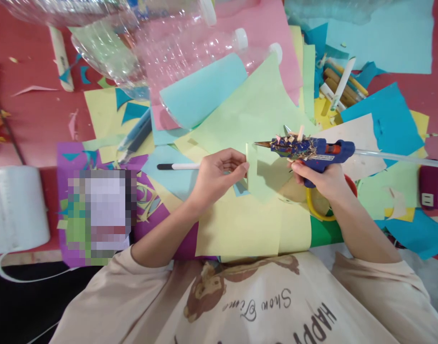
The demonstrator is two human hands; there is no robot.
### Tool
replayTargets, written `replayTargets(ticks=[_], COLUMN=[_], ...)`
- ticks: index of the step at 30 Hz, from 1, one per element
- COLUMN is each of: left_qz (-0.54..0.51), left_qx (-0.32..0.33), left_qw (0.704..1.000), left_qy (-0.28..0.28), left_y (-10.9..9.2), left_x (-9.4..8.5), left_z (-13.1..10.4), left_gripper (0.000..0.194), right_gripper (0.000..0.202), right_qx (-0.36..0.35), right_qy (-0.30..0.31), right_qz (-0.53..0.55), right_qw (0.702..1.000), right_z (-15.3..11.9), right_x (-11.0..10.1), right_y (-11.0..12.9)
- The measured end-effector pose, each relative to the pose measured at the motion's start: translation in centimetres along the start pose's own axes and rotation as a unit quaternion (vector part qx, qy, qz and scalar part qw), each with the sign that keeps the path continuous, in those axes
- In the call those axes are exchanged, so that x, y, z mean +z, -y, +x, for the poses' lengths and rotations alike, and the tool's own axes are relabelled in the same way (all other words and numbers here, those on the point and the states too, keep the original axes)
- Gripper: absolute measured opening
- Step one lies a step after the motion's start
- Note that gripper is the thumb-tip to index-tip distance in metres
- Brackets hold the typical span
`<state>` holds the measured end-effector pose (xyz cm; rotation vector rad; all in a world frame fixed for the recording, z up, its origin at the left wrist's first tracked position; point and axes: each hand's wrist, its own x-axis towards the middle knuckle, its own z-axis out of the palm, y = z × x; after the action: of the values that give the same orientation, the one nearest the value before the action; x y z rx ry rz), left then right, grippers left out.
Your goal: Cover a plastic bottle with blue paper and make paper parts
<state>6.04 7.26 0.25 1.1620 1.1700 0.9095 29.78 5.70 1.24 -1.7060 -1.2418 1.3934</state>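
Between the thumb and fingers of my left hand [219, 174] is a small pale green paper piece [252, 167], held upright. My right hand [321, 179] is wrapped round the handle of a blue glue gun [312, 149], its nozzle pointing left, close to the top of the paper piece. Paper scraps cling to the gun's front, and a clear glue stick [401, 157] sticks out of its back. Light green sheets [276, 110] and a pale yellow sheet [254, 229] lie beneath my hands. Under my right hand shows a yellow scissors handle [321, 212].
Clear plastic bottles [190, 52] lie at the top, one beside a rolled light blue paper [204, 91]. Pens [342, 86] are piled at upper right. A black-capped marker [177, 166] is left of my left hand. A white container [18, 210] stands at far left.
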Motion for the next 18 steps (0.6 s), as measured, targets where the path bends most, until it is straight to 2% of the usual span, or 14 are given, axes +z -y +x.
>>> replayTargets(ticks=[18], left_qz=[0.008], left_qx=[0.005], left_qw=[1.0], left_qy=[-0.003], left_y=[-0.17], left_x=[-0.07], left_z=[-0.04], left_gripper=[0.01], right_gripper=[0.032], right_qx=[0.017], right_qy=[-0.004], right_qz=[-0.067], right_qw=[0.998], right_z=[-0.18], right_x=[-0.16], right_y=[0.08])
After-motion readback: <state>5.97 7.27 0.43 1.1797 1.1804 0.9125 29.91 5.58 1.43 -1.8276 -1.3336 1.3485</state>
